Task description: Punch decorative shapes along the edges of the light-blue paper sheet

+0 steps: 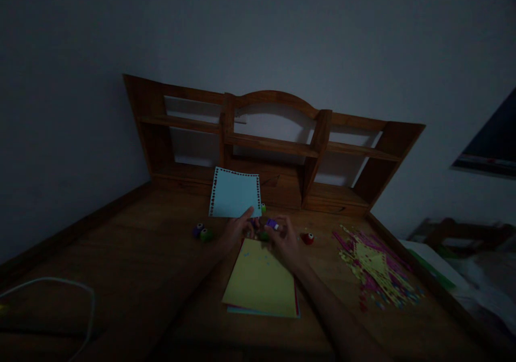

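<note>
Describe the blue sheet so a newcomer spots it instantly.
Find the wooden shelf unit against the wall. In front of its lower part, left of centre, the left hand holds a pale blue sheet. Unlike the yellow sheet below, it shows holes along its left, top and right edges.

Purple object (271,224): partly covered by right hand (287,243), fingers blurred | lower sheets (264,313): hidden under yellow paper (262,281) except edges | blue specks (246,254) on top: too small to identify | white cable (60,280): cut by left edge | dark panel (492,136): cut by right edge | forearms (328,308): cut at bottom
</note>
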Tool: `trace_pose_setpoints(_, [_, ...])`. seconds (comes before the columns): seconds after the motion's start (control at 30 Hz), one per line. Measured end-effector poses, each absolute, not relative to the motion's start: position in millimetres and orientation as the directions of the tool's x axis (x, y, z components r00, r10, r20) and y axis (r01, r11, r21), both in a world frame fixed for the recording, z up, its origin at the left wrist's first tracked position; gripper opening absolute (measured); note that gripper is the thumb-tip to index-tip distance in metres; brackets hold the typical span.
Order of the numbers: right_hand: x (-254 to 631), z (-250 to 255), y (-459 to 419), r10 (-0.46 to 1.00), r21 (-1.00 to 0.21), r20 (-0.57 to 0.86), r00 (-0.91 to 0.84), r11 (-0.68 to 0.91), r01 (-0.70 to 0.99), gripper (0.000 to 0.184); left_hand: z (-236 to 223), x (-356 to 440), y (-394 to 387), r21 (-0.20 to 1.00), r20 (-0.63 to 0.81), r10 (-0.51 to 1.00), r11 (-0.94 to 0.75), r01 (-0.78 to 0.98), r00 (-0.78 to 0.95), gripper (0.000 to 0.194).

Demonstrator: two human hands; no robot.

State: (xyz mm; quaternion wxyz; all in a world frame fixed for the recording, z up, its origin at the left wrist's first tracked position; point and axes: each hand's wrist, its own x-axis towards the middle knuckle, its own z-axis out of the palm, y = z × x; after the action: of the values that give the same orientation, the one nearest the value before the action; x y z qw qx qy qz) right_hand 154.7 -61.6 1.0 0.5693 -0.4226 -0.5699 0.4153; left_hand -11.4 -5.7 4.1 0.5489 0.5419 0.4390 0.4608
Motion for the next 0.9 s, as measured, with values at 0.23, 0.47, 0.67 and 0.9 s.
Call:
trace_pose_setpoints(0.23, [176, 4, -46, 0.996, -0.849, 0.054, -0.073, 0.007, -0.528, 0.023, 11, -15, -7, 0.995, 0.007, 0.989, 0.007, -0.095, 0.147, 0.057])
trace_pose_setpoints(0.47, [183, 2, -44, 0.985, -0.839, 0.019, -0.169, -0.076, -0.539, 0.024, 6, -14, -4, 0.995, 0.022, 0.984, -0.003, -0.103, 0.176, 0.053])
trace_pose_setpoints(0.67, [185, 0, -43, 0.954, -0.823, 0.056, -0.296, -0.123, -0.554, 0.025, -2, -14, -4, 0.994, 0.072, 0.977, -0.053, -0.097, 0.199, 0.049])
trace_pose_setpoints(0.9, [185, 3, -45, 0.951, -0.838, 0.042, -0.307, -0.133, -0.529, 0.029, 0, -12, -3, 0.995, 0.081, 0.972, -0.065, -0.077, 0.221, 0.047])
